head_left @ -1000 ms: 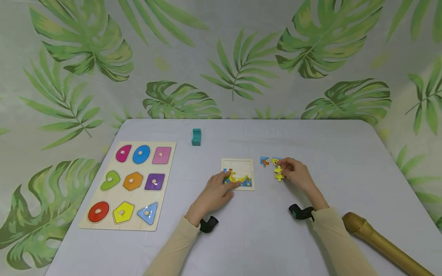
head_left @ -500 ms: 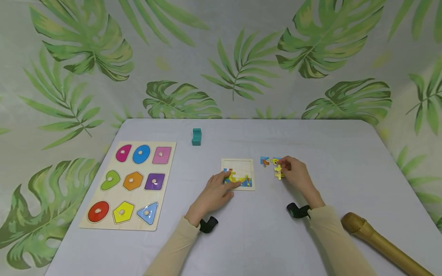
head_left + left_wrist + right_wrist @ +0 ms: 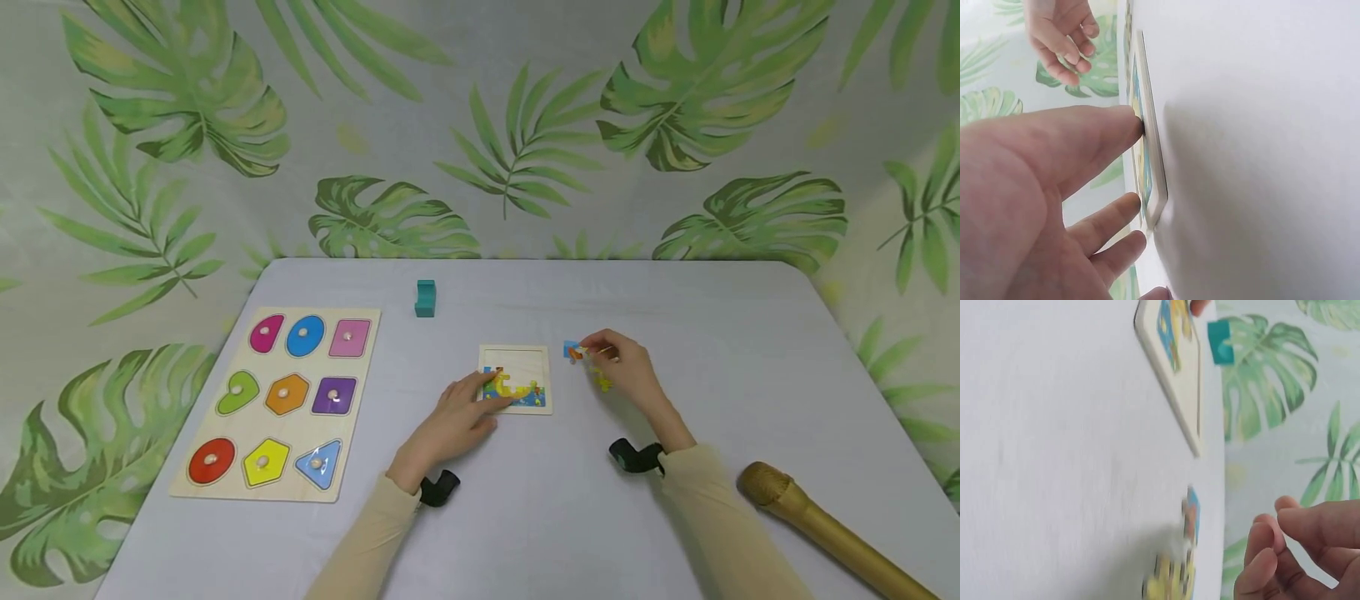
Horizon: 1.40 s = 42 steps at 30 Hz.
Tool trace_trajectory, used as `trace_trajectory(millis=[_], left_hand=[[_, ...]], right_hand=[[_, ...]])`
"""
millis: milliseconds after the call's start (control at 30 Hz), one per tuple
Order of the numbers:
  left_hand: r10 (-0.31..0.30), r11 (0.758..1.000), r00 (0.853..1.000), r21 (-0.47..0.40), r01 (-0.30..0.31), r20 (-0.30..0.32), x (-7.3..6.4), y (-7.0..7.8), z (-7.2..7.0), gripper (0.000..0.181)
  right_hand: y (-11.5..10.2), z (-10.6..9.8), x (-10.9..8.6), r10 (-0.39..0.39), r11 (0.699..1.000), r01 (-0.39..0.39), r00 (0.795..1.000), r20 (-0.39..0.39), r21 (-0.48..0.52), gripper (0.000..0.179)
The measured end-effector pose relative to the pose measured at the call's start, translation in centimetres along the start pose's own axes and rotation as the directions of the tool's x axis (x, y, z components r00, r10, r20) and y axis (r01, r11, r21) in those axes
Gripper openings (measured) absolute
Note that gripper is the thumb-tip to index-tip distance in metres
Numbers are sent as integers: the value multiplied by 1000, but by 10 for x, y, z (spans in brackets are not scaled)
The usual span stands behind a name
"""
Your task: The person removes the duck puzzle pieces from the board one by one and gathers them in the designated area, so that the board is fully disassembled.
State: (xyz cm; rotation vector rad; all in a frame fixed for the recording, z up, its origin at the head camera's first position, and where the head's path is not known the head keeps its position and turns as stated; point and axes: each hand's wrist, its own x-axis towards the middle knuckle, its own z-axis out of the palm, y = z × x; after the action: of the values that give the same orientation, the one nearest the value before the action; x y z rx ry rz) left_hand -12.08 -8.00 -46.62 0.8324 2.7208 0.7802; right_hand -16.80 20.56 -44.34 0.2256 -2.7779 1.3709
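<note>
My left hand (image 3: 450,421) rests on the near left part of a small wooden jigsaw tray (image 3: 525,360), its thumb and fingers extended. The tray's lower part is filled with blue and yellow puzzle pieces; bare wood shows above them. To the right of the tray, my right hand (image 3: 628,367) is raised over a few loose puzzle pieces, its fingers loosely bent. No piece shows between its thumb and fingers (image 3: 1260,562) in the right wrist view. A blue-and-orange puzzle piece (image 3: 1191,515) and yellow puzzle pieces (image 3: 1169,584) lie below that hand, partly hidden by it in the head view.
On the left lies a wooden shape board (image 3: 296,433) with several knobbed coloured shapes. A teal block (image 3: 425,298) stands toward the back. At the right front is a gold microphone (image 3: 825,525). A leaf-print cloth (image 3: 525,150) hangs behind the table.
My right hand has moved left and slightly back, from beside the yellow pieces to over the loose pieces near the blue-and-orange one. My left hand has slid slightly left on the tray.
</note>
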Motion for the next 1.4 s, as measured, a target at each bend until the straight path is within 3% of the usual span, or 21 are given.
trace_trajectory(millis=[200, 467, 700, 1133, 1400], left_hand=[[7, 1000, 1000, 9, -7, -11, -7, -6, -5, 37], [20, 1000, 1000, -11, -20, -7, -7, -9, -6, 36], [9, 1000, 1000, -16, -10, -17, -7, -10, -5, 35], [-12, 999, 1000, -33, 12, -23, -7, -8, -5, 33], [-19, 999, 999, -50, 17, -28, -6, -9, -3, 33]], right_hand=[[-16, 32, 4, -54, 998, 51, 991, 126, 28, 16], [-34, 66, 8, -191, 981, 176, 955, 229, 85, 19], [-41, 83, 15, -137, 990, 124, 947, 291, 63, 23], [-49, 89, 17, -151, 985, 126, 960, 238, 117, 26], [-50, 95, 20, -179, 984, 179, 951, 253, 23, 23]])
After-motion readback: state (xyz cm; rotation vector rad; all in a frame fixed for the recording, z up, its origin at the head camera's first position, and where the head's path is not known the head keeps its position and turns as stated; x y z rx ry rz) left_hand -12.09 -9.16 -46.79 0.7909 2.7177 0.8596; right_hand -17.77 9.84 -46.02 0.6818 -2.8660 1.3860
